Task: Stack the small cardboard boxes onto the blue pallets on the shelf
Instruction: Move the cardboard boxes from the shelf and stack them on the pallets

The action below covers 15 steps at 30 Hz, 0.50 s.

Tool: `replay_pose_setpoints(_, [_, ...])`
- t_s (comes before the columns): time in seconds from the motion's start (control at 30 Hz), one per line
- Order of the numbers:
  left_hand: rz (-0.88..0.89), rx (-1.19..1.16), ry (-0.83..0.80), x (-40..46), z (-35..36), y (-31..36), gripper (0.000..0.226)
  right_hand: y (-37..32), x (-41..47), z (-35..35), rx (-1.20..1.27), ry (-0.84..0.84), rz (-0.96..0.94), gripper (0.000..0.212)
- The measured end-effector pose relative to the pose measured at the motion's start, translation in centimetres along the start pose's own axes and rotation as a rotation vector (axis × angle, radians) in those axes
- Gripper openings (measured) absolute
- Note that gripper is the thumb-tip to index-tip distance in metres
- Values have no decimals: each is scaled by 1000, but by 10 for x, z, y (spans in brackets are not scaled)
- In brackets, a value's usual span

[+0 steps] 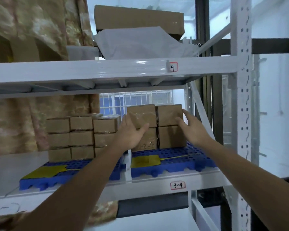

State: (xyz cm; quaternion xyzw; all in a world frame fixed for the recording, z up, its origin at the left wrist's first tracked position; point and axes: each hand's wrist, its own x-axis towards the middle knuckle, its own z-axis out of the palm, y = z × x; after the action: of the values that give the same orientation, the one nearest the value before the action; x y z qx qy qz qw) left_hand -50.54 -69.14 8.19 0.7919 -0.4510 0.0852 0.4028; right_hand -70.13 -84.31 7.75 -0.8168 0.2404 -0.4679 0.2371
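Observation:
Two blue pallets lie side by side on the middle shelf: the left pallet [40, 179] and the right pallet [182, 162]. Several small cardboard boxes are stacked three high on the left pallet [81, 123]. On the right pallet stand two columns, two boxes high. My left hand [132, 132] rests with spread fingers against the top left box [141, 115]. My right hand [192, 125] touches the right side of the top right box [168, 114]. Neither hand closes around a box.
A yellow patch [145, 161] lies on each pallet's front. The white shelf beam [90, 70] above carries a label "4" and holds a large cardboard box [138, 18] and white wrap. A white upright post [242, 97] stands at right. A patterned curtain hangs at left.

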Motion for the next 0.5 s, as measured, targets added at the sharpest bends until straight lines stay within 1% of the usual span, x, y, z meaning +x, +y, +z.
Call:
replay_pose_setpoints(0.03, [-34,-40,2,5,2,2,110,3,5,1,93,3,63,59])
replay_pose_setpoints(0.1, [-106,-171,15,16,8,2,108,13,18,6,201,-4,198,67])
replay_pose_setpoints(0.2, [-178,-365,50,33,16,2,109,29,41,13,320,-27,318,83])
replay_pose_setpoints(0.23, [-197,-402,55,37,18,2,110,28,46,14,377,-30,341,84])
replay_pose_setpoints(0.33, [-213,-513,53,49,27,-5,120,37,63,18,550,-37,382,62])
replay_pose_setpoints(0.37, [-212,-536,62,51,29,-7,126,42,68,19,597,-46,417,64])
replay_pose_setpoints(0.4, [-212,-549,80,53,31,-9,128,46,72,21,623,-63,457,72])
replay_pose_setpoints(0.47, [-214,-555,118,55,35,-13,120,53,77,25,648,-97,523,90])
replay_pose_setpoints(0.5, [-212,-555,137,55,38,-14,116,60,81,26,660,-118,543,95])
